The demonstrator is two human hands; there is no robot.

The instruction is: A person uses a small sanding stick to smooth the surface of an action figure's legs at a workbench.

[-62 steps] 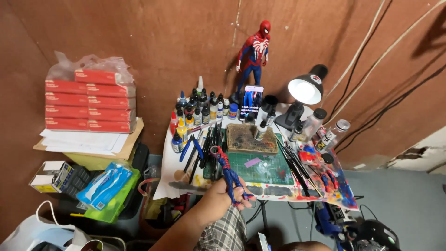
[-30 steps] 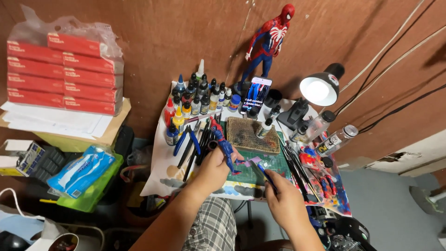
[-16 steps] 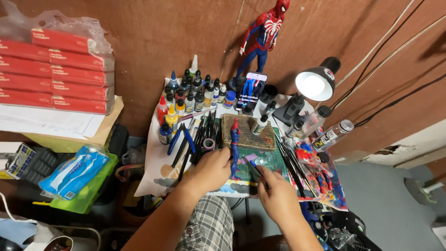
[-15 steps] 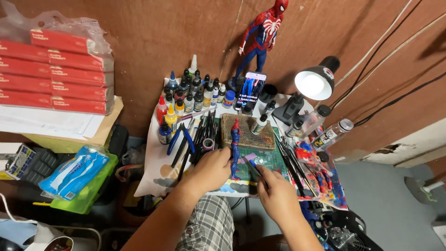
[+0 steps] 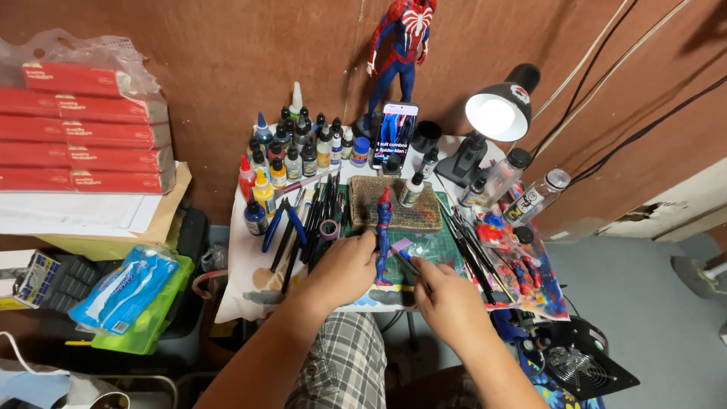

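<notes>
Two hands sit mid-frame: left hand grips the toy, right hand pinches a brush. Bottles crowd above; the toy now stands straighter.

small red-blue figurine, upright, on green mat

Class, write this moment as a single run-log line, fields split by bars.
left hand: holds small red-and-blue figure upright on green cutting mat | right hand: holds thin brush beside figure | desk lamp: lit
</notes>
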